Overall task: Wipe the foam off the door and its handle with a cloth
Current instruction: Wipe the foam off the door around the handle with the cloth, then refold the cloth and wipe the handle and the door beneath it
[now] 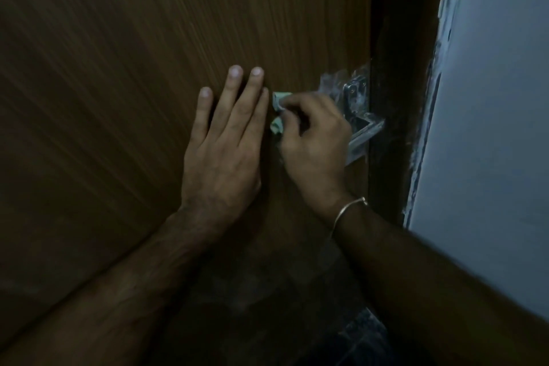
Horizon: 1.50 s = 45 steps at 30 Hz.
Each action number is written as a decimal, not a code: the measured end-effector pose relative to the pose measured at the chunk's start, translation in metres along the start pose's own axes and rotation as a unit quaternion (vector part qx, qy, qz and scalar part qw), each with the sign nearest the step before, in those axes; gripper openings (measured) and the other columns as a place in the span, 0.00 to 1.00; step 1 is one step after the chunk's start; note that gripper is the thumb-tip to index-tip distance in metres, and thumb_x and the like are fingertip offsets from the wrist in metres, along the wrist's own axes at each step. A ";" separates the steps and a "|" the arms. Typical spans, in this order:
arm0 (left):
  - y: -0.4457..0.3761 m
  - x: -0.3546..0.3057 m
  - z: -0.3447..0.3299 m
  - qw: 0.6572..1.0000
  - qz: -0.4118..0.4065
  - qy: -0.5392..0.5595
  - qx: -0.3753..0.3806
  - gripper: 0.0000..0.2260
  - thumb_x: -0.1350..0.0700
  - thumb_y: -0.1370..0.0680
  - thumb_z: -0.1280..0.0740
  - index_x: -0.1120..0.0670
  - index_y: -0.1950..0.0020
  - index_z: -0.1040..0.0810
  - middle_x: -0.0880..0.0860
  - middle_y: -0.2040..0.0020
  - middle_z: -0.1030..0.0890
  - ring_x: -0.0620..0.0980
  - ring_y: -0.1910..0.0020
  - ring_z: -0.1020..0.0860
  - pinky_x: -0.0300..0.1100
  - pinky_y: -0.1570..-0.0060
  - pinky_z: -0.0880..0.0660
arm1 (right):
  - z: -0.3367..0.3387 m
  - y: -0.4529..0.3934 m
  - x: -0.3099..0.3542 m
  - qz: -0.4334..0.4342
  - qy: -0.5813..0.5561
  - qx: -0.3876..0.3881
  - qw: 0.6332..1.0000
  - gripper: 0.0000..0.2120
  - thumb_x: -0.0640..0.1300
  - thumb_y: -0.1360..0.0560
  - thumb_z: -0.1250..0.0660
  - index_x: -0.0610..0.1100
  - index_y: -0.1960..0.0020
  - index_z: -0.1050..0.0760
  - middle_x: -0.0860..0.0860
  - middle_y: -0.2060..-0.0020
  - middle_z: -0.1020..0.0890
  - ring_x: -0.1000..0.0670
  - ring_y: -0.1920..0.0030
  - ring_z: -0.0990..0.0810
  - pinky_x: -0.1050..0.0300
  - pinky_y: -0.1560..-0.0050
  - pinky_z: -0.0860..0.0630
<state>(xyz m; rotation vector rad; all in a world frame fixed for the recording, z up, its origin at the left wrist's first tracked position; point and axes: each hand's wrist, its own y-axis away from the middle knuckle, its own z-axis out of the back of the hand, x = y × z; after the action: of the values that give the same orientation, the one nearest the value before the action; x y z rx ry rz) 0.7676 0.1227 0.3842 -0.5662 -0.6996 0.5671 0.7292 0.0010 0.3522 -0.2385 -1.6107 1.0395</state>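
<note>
2 hands work: the left hand (222,154) lies flat, bracing the door (118,68); the right hand (315,140) pinches the cloth (277,99), foam (329,83) beyond its grip on the handle (361,128).

no readable text on door (133,68), handle (361,128) perhaps too dim

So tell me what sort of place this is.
Probably a dim room indoors, at a doorway: a brown wooden door with a metal handle, a dark frame, and a pale painted wall to the right.
</note>
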 end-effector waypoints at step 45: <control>0.087 -0.114 -0.036 0.407 0.448 0.774 0.185 0.14 0.60 0.21 0.33 0.48 0.37 0.25 0.52 0.49 0.13 0.50 0.49 0.15 0.49 0.52 0.19 | 0.121 0.094 -0.085 -0.388 -0.297 0.221 0.844 0.14 0.44 0.24 0.30 0.52 0.40 0.26 0.50 0.51 0.15 0.46 0.48 0.15 0.48 0.52 0.17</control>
<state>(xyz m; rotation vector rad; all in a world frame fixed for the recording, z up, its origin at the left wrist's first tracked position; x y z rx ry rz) 0.6971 0.1002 0.2565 -0.7355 1.6720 0.8301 0.6177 -0.0580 0.2303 1.0721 -1.6899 0.8188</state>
